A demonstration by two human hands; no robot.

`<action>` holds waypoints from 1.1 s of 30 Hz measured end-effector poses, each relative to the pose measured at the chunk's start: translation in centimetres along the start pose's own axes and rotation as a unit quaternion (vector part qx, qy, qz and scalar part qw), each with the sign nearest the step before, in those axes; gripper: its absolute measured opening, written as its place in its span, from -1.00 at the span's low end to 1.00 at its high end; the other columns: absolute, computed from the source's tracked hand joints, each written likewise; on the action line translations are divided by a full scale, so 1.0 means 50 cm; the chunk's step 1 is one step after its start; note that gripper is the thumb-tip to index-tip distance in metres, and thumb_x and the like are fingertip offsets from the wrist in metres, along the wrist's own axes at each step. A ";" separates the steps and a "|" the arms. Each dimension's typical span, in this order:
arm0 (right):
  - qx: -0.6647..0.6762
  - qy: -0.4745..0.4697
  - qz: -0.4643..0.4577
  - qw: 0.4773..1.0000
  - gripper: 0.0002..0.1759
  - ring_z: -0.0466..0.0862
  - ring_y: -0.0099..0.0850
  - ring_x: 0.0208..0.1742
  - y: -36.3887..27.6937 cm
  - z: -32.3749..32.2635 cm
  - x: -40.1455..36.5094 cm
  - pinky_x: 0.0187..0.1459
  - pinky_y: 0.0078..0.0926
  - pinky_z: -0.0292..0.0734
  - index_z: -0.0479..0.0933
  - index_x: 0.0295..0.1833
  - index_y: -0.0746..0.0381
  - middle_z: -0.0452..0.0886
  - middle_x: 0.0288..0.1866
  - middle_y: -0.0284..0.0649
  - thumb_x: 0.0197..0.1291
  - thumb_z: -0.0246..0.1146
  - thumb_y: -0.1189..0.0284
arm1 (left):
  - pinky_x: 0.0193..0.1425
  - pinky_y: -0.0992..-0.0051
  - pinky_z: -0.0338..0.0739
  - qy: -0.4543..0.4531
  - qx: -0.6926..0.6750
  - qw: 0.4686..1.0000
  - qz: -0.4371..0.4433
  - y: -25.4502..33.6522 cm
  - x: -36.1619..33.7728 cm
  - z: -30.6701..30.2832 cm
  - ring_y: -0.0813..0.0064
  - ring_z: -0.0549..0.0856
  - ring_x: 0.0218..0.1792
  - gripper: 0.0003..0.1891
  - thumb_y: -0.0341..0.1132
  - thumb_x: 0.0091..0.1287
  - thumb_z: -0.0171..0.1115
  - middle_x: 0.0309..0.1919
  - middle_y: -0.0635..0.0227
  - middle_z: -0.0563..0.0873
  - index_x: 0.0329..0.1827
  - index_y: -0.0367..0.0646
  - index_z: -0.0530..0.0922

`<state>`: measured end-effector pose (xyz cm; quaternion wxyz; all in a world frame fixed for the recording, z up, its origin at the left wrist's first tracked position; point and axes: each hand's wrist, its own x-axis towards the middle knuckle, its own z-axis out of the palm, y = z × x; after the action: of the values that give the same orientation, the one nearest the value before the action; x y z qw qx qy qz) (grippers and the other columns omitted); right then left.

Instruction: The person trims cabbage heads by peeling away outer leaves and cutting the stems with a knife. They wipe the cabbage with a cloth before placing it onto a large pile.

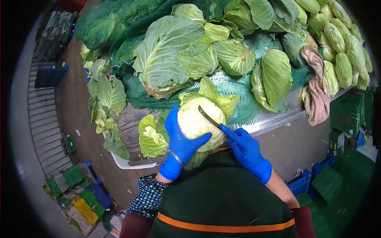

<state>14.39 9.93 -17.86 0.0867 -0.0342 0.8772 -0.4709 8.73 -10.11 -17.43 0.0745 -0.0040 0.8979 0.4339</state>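
A pale cabbage (pixel 194 121) with a few loose green outer leaves stands at the table's near edge, close to my body. My left hand (pixel 180 137), in a blue glove, grips its left side with thumb and fingers spread around it. A dark, curved knife (pixel 208 117) lies across the cabbage's upper right face. My right hand (pixel 241 142), also gloved in blue, is closed around the knife's handle, which is mostly hidden. A cut leaf (pixel 151 137) lies left of my left hand. Behind the cabbage is a large leafy cabbage (pixel 166 51) on green netting (pixel 242 97).
Pointed cabbages (pixel 343 69) are heaped at the right, beside a twisted pinkish cloth (pixel 316 87). Another cabbage (pixel 274 77) rests near the metal table edge (pixel 274 123). Loose leaves (pixel 107 95) hang along the left side. Crates (pixel 89 206) stand on the floor at lower left.
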 end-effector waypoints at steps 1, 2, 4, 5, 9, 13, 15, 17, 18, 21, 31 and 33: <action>-0.022 -0.003 -0.005 1.000 -0.47 0.52 -0.29 -0.45 -0.001 -0.002 -0.001 -0.44 -0.39 0.45 0.35 0.26 -0.12 0.43 -0.42 -0.23 0.15 0.10 0.48 | 0.29 0.14 0.13 -0.003 0.025 1.000 0.003 -0.001 -0.002 0.003 0.03 0.21 0.19 0.16 -0.15 -0.34 0.57 0.17 0.00 0.19 0.35 -0.21 0.00; -0.045 -0.006 -0.009 0.999 -0.47 0.52 -0.29 -0.46 -0.002 -0.003 -0.004 -0.44 -0.39 0.45 0.36 0.25 -0.13 0.43 -0.43 -0.24 0.14 0.11 0.48 | 0.29 0.14 0.13 -0.007 0.026 1.000 0.001 0.001 -0.003 0.004 0.03 0.21 0.19 0.16 -0.15 -0.34 0.57 0.17 0.00 0.19 0.35 -0.21 0.00; -0.037 -0.008 0.008 0.999 -0.47 0.51 -0.29 -0.46 0.000 0.001 -0.004 -0.44 -0.38 0.46 0.36 0.25 -0.14 0.43 -0.43 -0.24 0.14 0.11 0.49 | 0.26 0.22 0.22 0.007 0.053 0.999 0.002 0.011 -0.001 0.008 0.13 0.30 0.15 0.12 -0.15 -0.31 0.56 0.14 0.04 0.24 0.34 -0.23 0.04; -0.030 -0.008 0.021 0.999 -0.47 0.51 -0.29 -0.47 0.000 0.004 -0.001 -0.43 -0.38 0.47 0.36 0.24 -0.14 0.43 -0.43 -0.24 0.13 0.11 0.49 | 0.26 0.22 0.22 0.006 0.052 0.999 0.001 0.012 -0.001 0.010 0.13 0.30 0.15 0.12 -0.15 -0.31 0.56 0.14 0.04 0.24 0.34 -0.23 0.04; -0.029 0.026 0.021 0.999 -0.47 0.51 -0.28 -0.45 -0.003 0.020 0.022 -0.43 -0.37 0.46 0.36 0.24 -0.15 0.43 -0.41 -0.23 0.13 0.10 0.50 | 0.27 0.17 0.17 0.015 0.060 0.998 0.000 0.018 -0.007 0.017 0.08 0.25 0.17 0.10 -0.14 -0.30 0.55 0.15 0.02 0.23 0.33 -0.23 0.05; -0.079 0.010 0.053 0.995 -0.47 0.51 -0.26 -0.42 -0.022 0.006 0.059 -0.42 -0.35 0.46 0.36 0.24 -0.18 0.43 -0.38 -0.21 0.14 0.10 0.48 | 0.29 0.15 0.12 0.026 0.021 0.999 -0.023 0.009 0.001 0.019 0.05 0.21 0.19 0.10 -0.15 -0.31 0.55 0.16 0.01 0.21 0.31 -0.24 0.05; -0.081 0.019 0.051 0.995 -0.47 0.52 -0.26 -0.41 -0.027 0.006 0.058 -0.42 -0.35 0.46 0.35 0.24 -0.19 0.43 -0.37 -0.20 0.14 0.10 0.47 | 0.29 0.16 0.13 0.027 0.005 0.999 -0.034 -0.001 0.006 0.018 0.06 0.22 0.18 0.09 -0.15 -0.31 0.55 0.15 0.02 0.22 0.31 -0.23 0.05; -0.112 -0.005 0.059 0.992 -0.47 0.51 -0.26 -0.40 -0.037 0.005 0.056 -0.42 -0.34 0.46 0.35 0.24 -0.21 0.41 -0.38 -0.20 0.15 0.10 0.46 | 0.29 0.17 0.14 0.022 -0.032 0.999 -0.020 -0.014 0.011 0.014 0.07 0.23 0.18 0.09 -0.15 -0.31 0.55 0.16 0.02 0.22 0.31 -0.22 0.06; -0.113 -0.003 0.055 0.992 -0.47 0.51 -0.26 -0.40 -0.038 0.007 0.047 -0.42 -0.34 0.46 0.35 0.24 -0.21 0.41 -0.38 -0.20 0.15 0.10 0.46 | 0.29 0.17 0.14 0.025 -0.032 0.999 -0.017 -0.015 0.016 0.011 0.07 0.23 0.18 0.09 -0.15 -0.31 0.55 0.16 0.02 0.22 0.31 -0.22 0.06; -0.068 0.001 0.082 0.994 -0.48 0.52 -0.25 -0.36 -0.018 0.020 0.009 -0.40 -0.32 0.46 0.34 0.25 -0.15 0.40 -0.39 -0.17 0.15 0.09 0.45 | 0.29 0.17 0.13 0.024 -0.027 0.999 -0.007 -0.014 0.010 0.017 0.06 0.22 0.18 0.08 -0.16 -0.31 0.55 0.16 0.02 0.22 0.31 -0.21 0.07; -0.073 0.228 0.083 0.967 -0.51 0.55 -0.22 -0.28 -0.003 0.065 0.128 -0.32 -0.32 0.45 0.36 0.21 0.11 0.47 -0.27 -0.07 0.15 0.20 0.27 | 0.32 0.19 0.13 -0.013 -0.028 0.999 0.028 -0.026 0.005 0.001 0.07 0.20 0.25 0.09 -0.13 -0.29 0.56 0.19 0.02 0.21 0.33 -0.22 0.07; -0.040 0.237 0.042 0.970 -0.58 0.56 -0.22 -0.33 0.006 0.041 0.178 -0.36 -0.33 0.46 0.45 0.00 0.13 0.48 -0.32 -0.13 0.06 0.27 0.19 | 0.32 0.21 0.15 -0.032 -0.065 0.997 0.017 -0.048 0.013 -0.014 0.10 0.22 0.24 0.09 -0.13 -0.28 0.56 0.19 0.04 0.22 0.33 -0.22 0.07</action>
<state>6.03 7.18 -20.29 -0.1056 0.1123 0.8914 -0.4262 8.17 -12.13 -18.95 0.0954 0.0204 0.8648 0.4926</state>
